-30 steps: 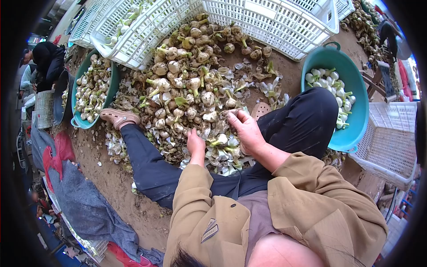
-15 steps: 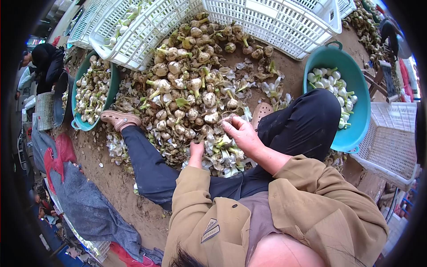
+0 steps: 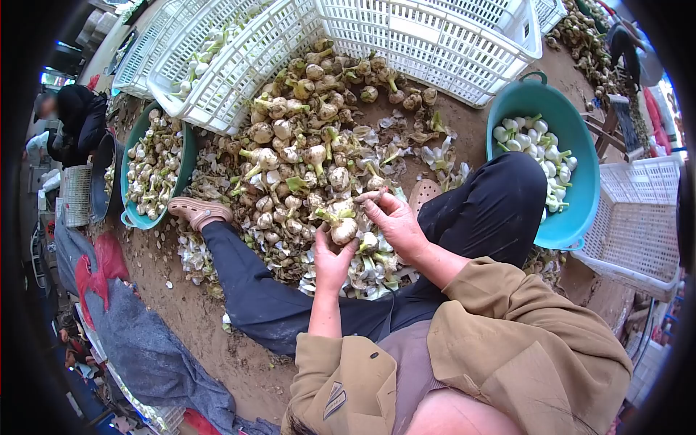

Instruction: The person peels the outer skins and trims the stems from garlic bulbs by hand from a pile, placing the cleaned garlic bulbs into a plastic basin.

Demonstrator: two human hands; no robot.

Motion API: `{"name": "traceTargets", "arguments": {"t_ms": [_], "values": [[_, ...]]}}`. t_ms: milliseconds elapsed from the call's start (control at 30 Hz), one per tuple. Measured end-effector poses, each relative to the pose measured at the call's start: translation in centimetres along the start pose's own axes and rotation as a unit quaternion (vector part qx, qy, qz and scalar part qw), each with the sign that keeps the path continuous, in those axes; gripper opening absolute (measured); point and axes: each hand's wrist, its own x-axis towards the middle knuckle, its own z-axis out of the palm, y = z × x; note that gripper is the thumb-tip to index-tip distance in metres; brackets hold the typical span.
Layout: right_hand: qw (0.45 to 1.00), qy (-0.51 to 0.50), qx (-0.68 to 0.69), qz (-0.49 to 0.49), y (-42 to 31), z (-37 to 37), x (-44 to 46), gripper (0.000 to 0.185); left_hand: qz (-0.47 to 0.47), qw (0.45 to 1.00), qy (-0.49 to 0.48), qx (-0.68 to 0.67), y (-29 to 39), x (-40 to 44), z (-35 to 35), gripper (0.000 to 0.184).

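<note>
Above my lap, my left hand (image 3: pixel 331 265) grips a garlic bulb (image 3: pixel 344 230) from below, its green-tinged stem end pointing up and left. The fingers of my right hand (image 3: pixel 397 225) are pinched together just right of the bulb, around a small dark thing I cannot make out. Beneath both hands spreads a heap of unpeeled garlic (image 3: pixel 283 152) with soil-stained skins and cut stems. Loose white peelings (image 3: pixel 373 272) lie close by, between my legs.
At the right, a green tub (image 3: pixel 591 196) holds peeled white bulbs. Another green tub (image 3: pixel 187 156) at the left contains unpeeled garlic. White plastic crates (image 3: pixel 435 54) line the heap's far side, and one crate (image 3: pixel 627 217) stands far right. A person in dark clothing (image 3: pixel 80 119) is at far left.
My left hand has come up from the heap and now holds a garlic bulb in view. My right hand has stayed near the same place, its fingers still pinched.
</note>
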Motion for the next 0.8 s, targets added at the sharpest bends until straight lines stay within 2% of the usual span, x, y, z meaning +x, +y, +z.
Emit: {"name": "traceTargets", "arguments": {"t_ms": [67, 100, 200, 300, 400, 433, 533, 567, 633, 667, 700, 767, 800], "values": [[0.999, -0.028, 0.020, 0.013, -0.1, 0.3, -0.4, 0.021, 0.024, 0.998, -0.049, -0.019, 1.4, -1.1, 1.6, 0.061], [0.998, -0.051, 0.027, -0.013, -0.5, 0.7, -0.7, 0.021, 0.042, 0.997, -0.068, -0.013, 2.8, -1.7, 2.9, 0.062], [0.999, -0.050, 0.007, 0.016, -1.0, 0.6, -0.9, 0.018, 0.103, 0.989, -0.101, 0.029, 3.9, -2.1, 4.2, 0.066], [0.998, -0.060, -0.013, -0.020, -0.7, 0.6, -1.1, 0.017, 0.126, 0.980, -0.022, 0.155, 4.3, -2.3, 4.7, 0.058], [0.998, 0.000, -0.002, -0.067, -0.4, 1.0, -1.8, 0.015, 0.178, 0.970, 0.025, 0.161, 3.8, -2.6, 6.1, 0.053], [0.998, 0.000, -0.001, -0.068, -0.3, 1.1, -2.0, 0.015, 0.181, 0.970, 0.029, 0.159, 3.6, -2.8, 6.5, 0.050], [0.989, 0.044, 0.134, -0.042, -0.5, 1.1, -2.5, 0.015, 0.162, 0.976, 0.031, 0.142, 2.9, -2.9, 6.9, 0.047], [0.992, 0.054, 0.107, -0.035, 0.2, 0.6, -2.2, 0.015, 0.154, 0.983, 0.038, 0.094, 2.3, -2.9, 6.9, 0.048], [0.943, 0.138, 0.301, -0.021, -0.2, 0.7, -0.8, 0.014, 0.165, 0.985, 0.047, -0.009, 2.6, -3.1, 7.2, 0.049], [0.931, 0.196, 0.305, 0.037, -0.8, -0.1, -0.4, 0.014, 0.170, 0.983, 0.059, -0.035, 2.7, -3.5, 7.1, 0.050], [0.929, 0.193, 0.314, 0.024, -0.4, -0.9, 0.0, 0.014, 0.151, 0.986, 0.050, -0.057, 2.9, -3.4, 6.6, 0.049], [0.963, 0.115, 0.242, 0.023, 0.8, -1.6, -0.2, 0.022, 0.191, 0.980, 0.046, -0.037, 3.2, -2.6, 5.7, 0.045], [0.980, 0.090, 0.162, 0.074, 0.1, -0.9, -0.5, 0.030, 0.173, 0.982, 0.056, -0.044, 3.7, -2.6, 5.4, 0.041]]}}
